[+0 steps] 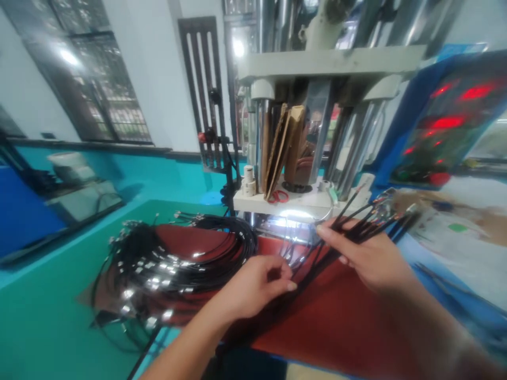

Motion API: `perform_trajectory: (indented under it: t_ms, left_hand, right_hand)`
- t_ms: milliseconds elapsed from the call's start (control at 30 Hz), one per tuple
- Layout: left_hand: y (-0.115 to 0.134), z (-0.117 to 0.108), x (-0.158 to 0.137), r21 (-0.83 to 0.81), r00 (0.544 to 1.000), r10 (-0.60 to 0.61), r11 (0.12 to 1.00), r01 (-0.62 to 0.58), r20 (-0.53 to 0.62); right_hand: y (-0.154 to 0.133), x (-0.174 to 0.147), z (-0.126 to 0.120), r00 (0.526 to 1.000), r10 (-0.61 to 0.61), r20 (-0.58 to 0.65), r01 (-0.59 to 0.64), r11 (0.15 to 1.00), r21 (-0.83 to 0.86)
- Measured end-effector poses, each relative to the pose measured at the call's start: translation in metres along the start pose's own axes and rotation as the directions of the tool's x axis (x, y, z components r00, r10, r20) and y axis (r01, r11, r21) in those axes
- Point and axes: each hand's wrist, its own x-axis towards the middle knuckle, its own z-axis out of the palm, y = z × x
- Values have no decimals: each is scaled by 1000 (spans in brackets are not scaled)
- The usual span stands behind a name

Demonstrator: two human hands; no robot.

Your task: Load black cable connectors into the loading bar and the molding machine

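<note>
ahead stands a press (332, 63); right hand (374, 258) grips black cables (319, 267), left hand (255, 282): can't tell.

Red-brown sheet (336, 322) as work surface, w/ a big loop of blk cables (170, 272) over its L half. Behind, the machine's off-white base (309, 200) carries cardboard pcs (293, 145), upright or leaning, + red handles (280, 197). R side: blue tabletop (415, 253) w/ a few dk strands (455, 285) on it.
</note>
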Motion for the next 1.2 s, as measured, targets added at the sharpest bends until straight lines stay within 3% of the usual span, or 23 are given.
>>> perform_trajectory:
  t_ms: [100,200,300,367,467,567,700,833,900,967,1067,1133,1200]
  left_hand:
    - [-9,2,0,-61,999,12,998,-9,40]
    - [-17,6,2,-266,998,30,964,-15,55]
    - [-21,9,6,-512,999,20,858,-34,-33]
    - [-22,11,8,-555,998,0,831,-37,-66]
    - [-23,12,10,-425,1000,-12,905,16,11]
    - [-20,12,8,-111,1000,-5,994,8,28]
    - [-11,9,4,269,1000,14,963,-11,-9]
    - [-7,5,3,356,999,5,934,-20,43]
    - [-8,6,5,240,997,22,970,-39,75]
    - [-12,10,7,-38,994,7,999,-2,111]
    - [-22,19,10,-403,995,-39,912,72,89]
    - [-29,24,10,-443,997,-75,893,81,32]
    - [-35,24,7,-335,994,-106,937,96,-12]
  right_hand:
    - [-1,2,-2,999,-44,22,45,997,-65]
    - [3,3,-5,1000,-6,3,6,999,-41]
    - [13,4,-6,999,43,-7,-42,997,66]
    - [22,5,-6,999,51,-15,-48,991,121]
    - [33,6,-5,998,57,-31,-52,992,118]
    - [41,4,-4,998,65,-25,-62,991,123]
    - [42,-1,-4,994,113,-8,-111,983,148]
    - [38,-4,-5,996,82,-26,-77,987,140]
    - [37,-5,-7,999,52,-13,-50,991,126]
    - [36,-6,-9,999,29,36,-33,992,118]
    - [37,-7,-10,998,6,59,-13,994,110]
    - [38,-7,-9,1000,-1,14,-1,994,110]
    - [38,-6,-7,999,27,-27,-24,992,121]
